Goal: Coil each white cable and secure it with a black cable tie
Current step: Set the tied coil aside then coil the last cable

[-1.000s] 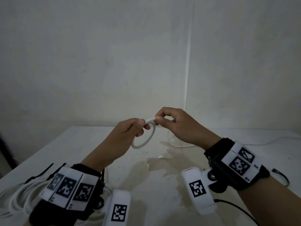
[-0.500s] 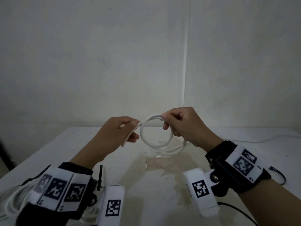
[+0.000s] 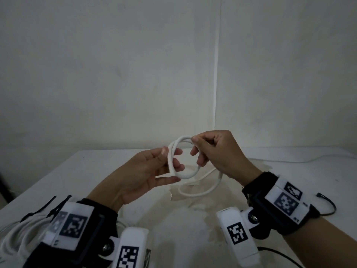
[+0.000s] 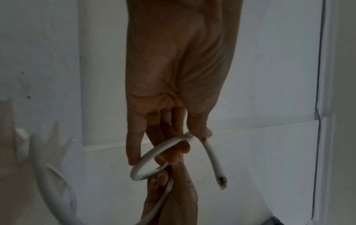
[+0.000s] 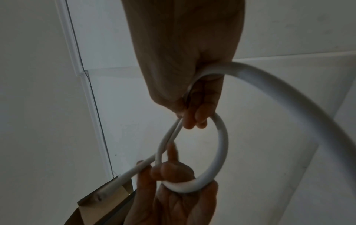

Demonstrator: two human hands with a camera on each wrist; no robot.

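White cable (image 3: 174, 151) loop, both hands | cut end (image 4: 221, 180): left wrist only

cable (image 3: 174, 157) is plain white from my feed | table (image 3: 81, 171) white too, with a tan-brownish stain patch (image 3: 193, 207) in the middle | wrist bands (image 3: 270, 209) black with white tags, black square-code patterns on them | cable tie (image 3: 328, 204) black | wall (image 3: 116, 74) off-white, kinda grey
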